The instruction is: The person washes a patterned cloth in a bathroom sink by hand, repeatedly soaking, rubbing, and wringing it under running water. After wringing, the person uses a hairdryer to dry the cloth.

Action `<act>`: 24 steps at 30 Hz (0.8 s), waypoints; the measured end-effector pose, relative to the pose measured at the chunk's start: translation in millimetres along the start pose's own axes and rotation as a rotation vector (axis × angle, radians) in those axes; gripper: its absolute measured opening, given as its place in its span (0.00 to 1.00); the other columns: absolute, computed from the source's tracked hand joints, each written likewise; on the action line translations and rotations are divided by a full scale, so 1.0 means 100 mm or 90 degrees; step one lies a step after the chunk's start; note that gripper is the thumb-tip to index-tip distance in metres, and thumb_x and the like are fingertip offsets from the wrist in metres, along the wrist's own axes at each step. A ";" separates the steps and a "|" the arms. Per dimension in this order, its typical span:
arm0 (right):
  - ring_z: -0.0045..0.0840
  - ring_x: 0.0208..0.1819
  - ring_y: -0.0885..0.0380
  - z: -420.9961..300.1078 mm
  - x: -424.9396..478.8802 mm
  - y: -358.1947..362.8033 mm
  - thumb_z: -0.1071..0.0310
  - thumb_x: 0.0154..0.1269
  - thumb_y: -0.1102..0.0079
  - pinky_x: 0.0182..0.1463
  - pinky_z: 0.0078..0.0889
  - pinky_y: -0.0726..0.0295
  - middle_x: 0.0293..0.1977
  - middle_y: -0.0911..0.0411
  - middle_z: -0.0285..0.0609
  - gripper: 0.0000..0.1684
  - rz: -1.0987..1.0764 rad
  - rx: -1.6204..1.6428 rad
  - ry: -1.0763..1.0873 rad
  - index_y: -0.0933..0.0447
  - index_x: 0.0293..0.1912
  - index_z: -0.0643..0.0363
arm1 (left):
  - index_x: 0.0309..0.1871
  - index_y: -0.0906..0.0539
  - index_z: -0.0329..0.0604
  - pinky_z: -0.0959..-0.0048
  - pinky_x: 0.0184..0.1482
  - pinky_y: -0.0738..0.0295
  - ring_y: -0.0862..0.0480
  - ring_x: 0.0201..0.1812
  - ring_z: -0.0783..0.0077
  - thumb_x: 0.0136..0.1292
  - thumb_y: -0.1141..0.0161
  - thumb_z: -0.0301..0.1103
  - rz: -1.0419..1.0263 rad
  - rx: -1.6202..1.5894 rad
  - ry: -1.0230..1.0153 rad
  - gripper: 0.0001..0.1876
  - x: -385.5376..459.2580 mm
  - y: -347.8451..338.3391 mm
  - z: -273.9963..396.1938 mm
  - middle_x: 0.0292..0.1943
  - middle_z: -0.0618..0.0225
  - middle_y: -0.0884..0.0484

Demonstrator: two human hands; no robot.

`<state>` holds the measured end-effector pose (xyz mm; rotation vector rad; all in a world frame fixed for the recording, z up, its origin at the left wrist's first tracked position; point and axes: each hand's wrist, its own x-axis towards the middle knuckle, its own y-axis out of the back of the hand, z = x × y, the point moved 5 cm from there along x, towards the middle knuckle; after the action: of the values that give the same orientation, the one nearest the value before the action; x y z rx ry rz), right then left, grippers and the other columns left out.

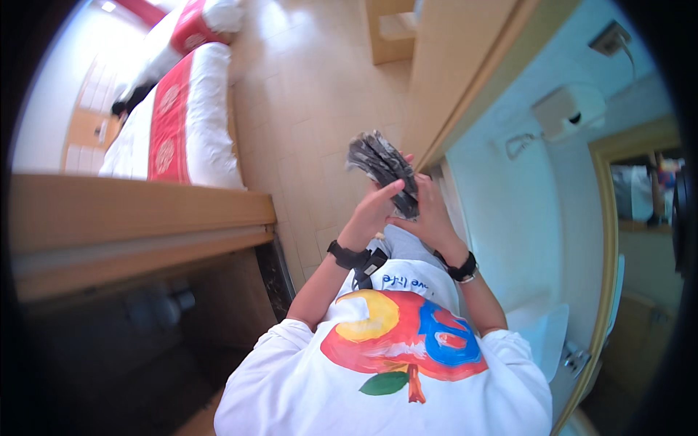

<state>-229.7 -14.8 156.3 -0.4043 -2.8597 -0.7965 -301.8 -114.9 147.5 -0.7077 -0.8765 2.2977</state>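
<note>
Both of my hands hold a dark grey, crumpled, folded bundle [384, 166], perhaps thin plastic or fabric; the picture does not settle which. My left hand [376, 210] grips its lower left side, with the thumb laid across the front. Around the lower right side are the fingers of my right hand [431, 212]. The bundle's upper end fans out loosely above the hands, over the tiled floor [311, 163]. Black bands circle both wrists.
Two beds with white covers and red runners [169, 125] are at upper left. A wooden partition [136, 210] is on my left. On my right are a wooden door frame [469, 82], a wall-mounted hair dryer [570, 111], a washbasin [545, 332] and a framed mirror [602, 218].
</note>
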 end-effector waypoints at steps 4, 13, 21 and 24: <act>0.45 0.59 0.32 0.18 -0.07 0.18 0.58 0.46 0.25 0.61 0.42 0.30 0.64 0.39 0.46 0.47 0.004 -0.123 -0.016 0.38 0.63 0.60 | 0.50 0.26 0.39 0.72 0.54 0.31 0.24 0.50 0.72 0.61 0.42 0.28 0.015 0.033 0.124 0.14 0.42 -0.01 -0.23 0.42 0.67 0.21; 0.39 0.50 0.22 0.50 -1.22 0.59 0.64 0.43 0.25 0.52 0.35 0.25 0.48 0.22 0.47 0.35 0.443 -0.069 -0.301 0.30 0.53 0.56 | 0.50 0.28 0.38 0.65 0.57 0.33 0.25 0.48 0.64 0.61 0.44 0.27 -0.335 -0.060 0.402 0.14 0.37 -0.98 -0.82 0.39 0.66 0.25; 0.47 0.41 0.20 -0.37 -2.62 1.02 0.68 0.45 0.32 0.43 0.40 0.23 0.37 0.20 0.53 0.31 0.654 -0.239 -0.556 0.31 0.51 0.57 | 0.69 0.40 0.37 0.62 0.65 0.37 0.32 0.64 0.59 0.50 0.27 0.37 -0.678 0.693 -0.100 0.45 0.20 -1.03 -1.43 0.65 0.53 0.32; 0.45 0.43 0.21 -0.54 -3.03 1.12 0.70 0.44 0.33 0.50 0.41 0.25 0.39 0.20 0.50 0.29 0.556 -0.244 -0.624 0.27 0.51 0.55 | 0.73 0.47 0.42 0.62 0.65 0.35 0.33 0.66 0.54 0.42 0.23 0.38 -1.023 0.762 -0.313 0.56 -0.62 -1.58 -1.87 0.64 0.49 0.33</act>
<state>95.8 -16.9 192.6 -2.4237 -2.6136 -1.1078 -87.7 18.2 156.8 0.8658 0.0513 1.0074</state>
